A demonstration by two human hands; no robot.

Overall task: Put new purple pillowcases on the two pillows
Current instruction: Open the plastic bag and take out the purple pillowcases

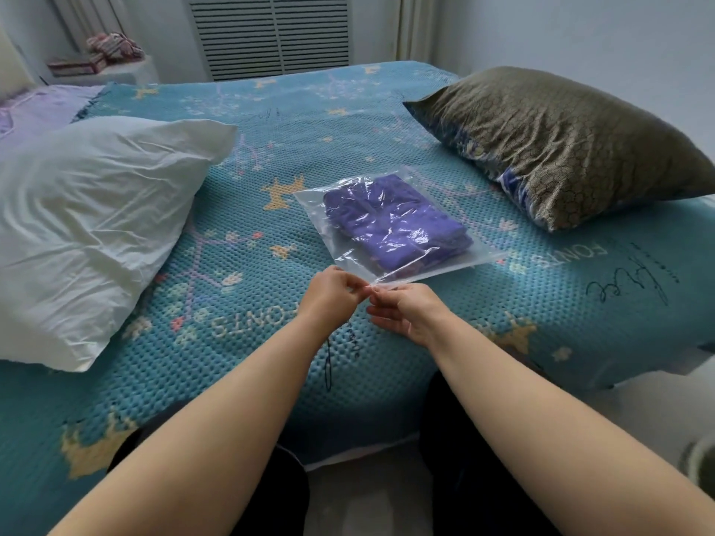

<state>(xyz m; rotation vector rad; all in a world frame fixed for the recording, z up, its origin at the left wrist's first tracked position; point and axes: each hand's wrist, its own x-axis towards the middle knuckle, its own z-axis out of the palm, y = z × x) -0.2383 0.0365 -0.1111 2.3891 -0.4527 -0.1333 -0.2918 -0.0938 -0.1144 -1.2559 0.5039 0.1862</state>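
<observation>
A clear plastic bag [348, 203] lies on the bed's middle with folded purple pillowcases [394, 222] inside. My left hand [332, 294] and my right hand [406, 311] meet at the bag's near edge, and the fingertips of both pinch the plastic there. A white pillow [89, 226] lies on the left of the bed. A brown patterned pillow [561, 145] with a blue floral underside lies at the right.
The bed carries a teal knitted cover [271, 342] with stars and lettering. A lilac sheet [35, 110] shows at the far left. Folded striped cloth [96, 56] sits on a white stand at the back left. A louvred panel [271, 32] stands behind the bed.
</observation>
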